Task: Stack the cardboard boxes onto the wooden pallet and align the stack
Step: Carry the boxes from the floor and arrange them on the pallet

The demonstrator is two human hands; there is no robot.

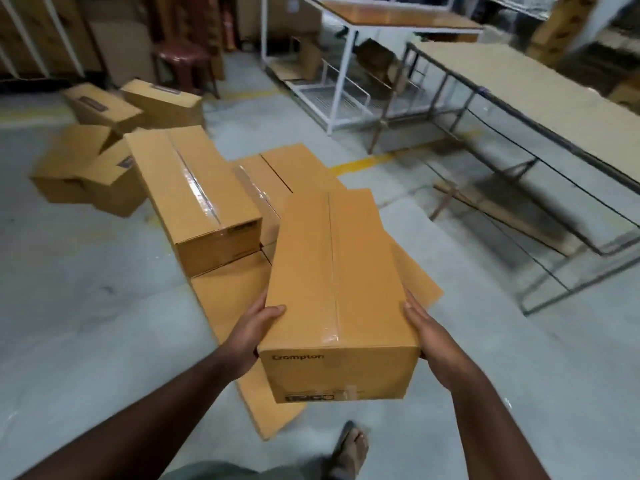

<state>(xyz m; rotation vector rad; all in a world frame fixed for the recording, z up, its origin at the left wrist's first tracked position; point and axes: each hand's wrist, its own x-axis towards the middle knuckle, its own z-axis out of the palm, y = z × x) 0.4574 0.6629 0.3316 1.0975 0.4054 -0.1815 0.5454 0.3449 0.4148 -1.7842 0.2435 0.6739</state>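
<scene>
While carried: the long cardboard box (337, 292) is held in the air in the near middle, its printed end toward the person, above a flat cardboard sheet (228, 299) on the floor.
Left hand (254, 332): pressed against the box's left side near the printed end, thumb hooked over the top edge, grasping it.
Right hand (424, 332): flat against the right side, thumb along the top edge, fingers hidden beyond the box; it clamps the box from that side.
Handling: stiff walls and a taped top seam suggest it keeps its shape; two hands at one end hold it level, so it is probably not very heavy. The smooth card could slip under a side squeeze alone.
Where to hold: judged best with fingers under the bottom edges, not on the tape.
Stack: one box (194, 195) sits atop others just far-left of the carried one, with a lower box (294, 174) to its right; the pallet itself cannot be made out.
Loose boxes (104, 147): scattered far left.
</scene>
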